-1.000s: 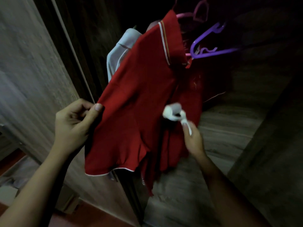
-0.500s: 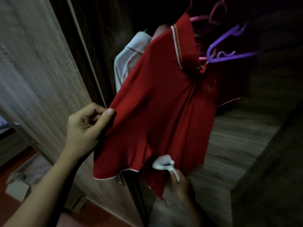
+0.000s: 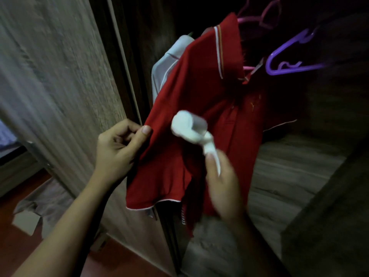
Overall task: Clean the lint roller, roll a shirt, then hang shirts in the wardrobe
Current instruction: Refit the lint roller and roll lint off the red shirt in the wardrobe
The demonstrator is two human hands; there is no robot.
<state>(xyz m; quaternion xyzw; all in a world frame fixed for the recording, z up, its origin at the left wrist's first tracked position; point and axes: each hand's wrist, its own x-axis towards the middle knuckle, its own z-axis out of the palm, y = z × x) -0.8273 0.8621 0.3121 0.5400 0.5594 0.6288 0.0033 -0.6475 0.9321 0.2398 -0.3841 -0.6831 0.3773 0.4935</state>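
Observation:
A red polo shirt (image 3: 201,90) with white trim hangs on a pink hanger (image 3: 249,67) inside the dark wardrobe. My left hand (image 3: 119,146) pinches the shirt's left edge and pulls it taut. My right hand (image 3: 221,180) grips the handle of a white lint roller (image 3: 189,126), whose head lies against the middle of the shirt's front. A white shirt (image 3: 169,60) hangs just behind the red one, mostly hidden.
An empty purple hanger (image 3: 287,60) hangs to the right of the shirts. The wooden wardrobe door (image 3: 56,80) stands open on the left. A wooden shelf (image 3: 279,170) lies below the shirts. Crumpled cloth (image 3: 46,198) rests on the reddish floor at lower left.
My right hand has brought the lint roller back up from the shirt's lower hem to the middle of its front. My left hand keeps hold of the shirt's edge.

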